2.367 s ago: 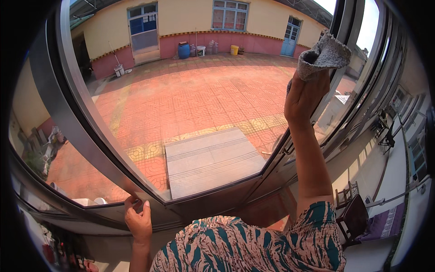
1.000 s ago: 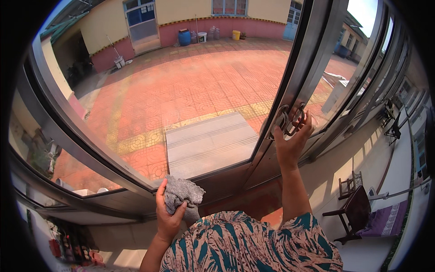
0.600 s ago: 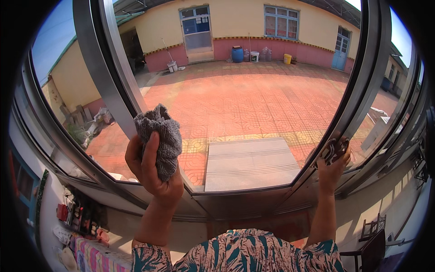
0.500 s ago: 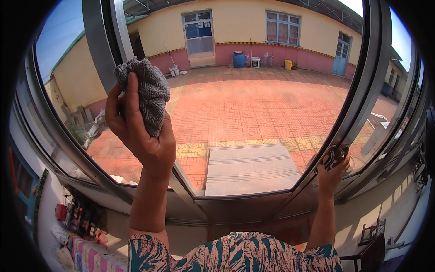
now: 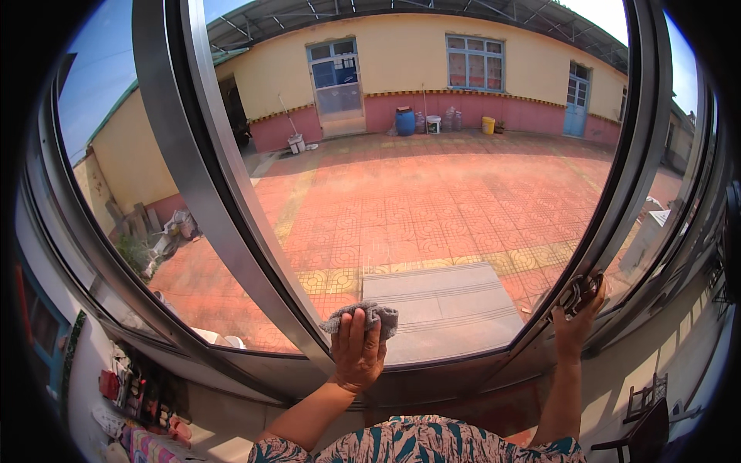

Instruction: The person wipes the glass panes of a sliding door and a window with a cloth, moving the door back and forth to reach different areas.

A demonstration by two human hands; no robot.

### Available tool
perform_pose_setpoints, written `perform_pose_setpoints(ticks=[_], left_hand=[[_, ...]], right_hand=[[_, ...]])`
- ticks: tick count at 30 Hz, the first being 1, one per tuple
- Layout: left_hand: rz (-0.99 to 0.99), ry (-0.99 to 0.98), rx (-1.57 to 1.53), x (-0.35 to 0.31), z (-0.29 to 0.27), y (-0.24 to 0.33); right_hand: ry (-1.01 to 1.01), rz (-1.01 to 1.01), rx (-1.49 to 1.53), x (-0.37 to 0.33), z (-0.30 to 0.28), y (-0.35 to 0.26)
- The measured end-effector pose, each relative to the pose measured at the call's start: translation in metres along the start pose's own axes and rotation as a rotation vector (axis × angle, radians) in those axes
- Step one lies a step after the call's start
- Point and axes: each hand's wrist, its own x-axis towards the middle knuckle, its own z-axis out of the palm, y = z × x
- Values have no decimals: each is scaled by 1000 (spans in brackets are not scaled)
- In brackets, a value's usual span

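A crumpled grey cloth (image 5: pixel 384 318) is pressed under the fingers of my left hand (image 5: pixel 358 356). This hand lies low on the glass pane (image 5: pixel 432 201), close to its lower left corner, beside the metal upright (image 5: pixel 224 170). My right hand (image 5: pixel 573 330) is wrapped round a dark, curved metal handle (image 5: pixel 575 293) on the right upright of the metal door frame (image 5: pixel 617 185). Part of the handle is hidden by the fingers.
Through the glass are a red tiled yard with a grey slab (image 5: pixel 444 305), a blue barrel (image 5: pixel 405 122) and a yellow bucket (image 5: pixel 488 125). Indoors, a dark chair (image 5: pixel 644 436) stands at lower right and shoes (image 5: pixel 147 393) sit at lower left.
My left hand has brought the grey cloth down and to the right, from high beside the left upright to the pane's lower edge. My right hand stays on the handle.
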Motion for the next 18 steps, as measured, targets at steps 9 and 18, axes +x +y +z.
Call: perform_pose_setpoints(ticks=[9,18], left_hand=[[110,414,155,227,-107,-80],[257,619,216,372,-167,-140]], right_hand=[[45,-12,-68,-3,8,4],[32,-71,-99,-8,2,7]])
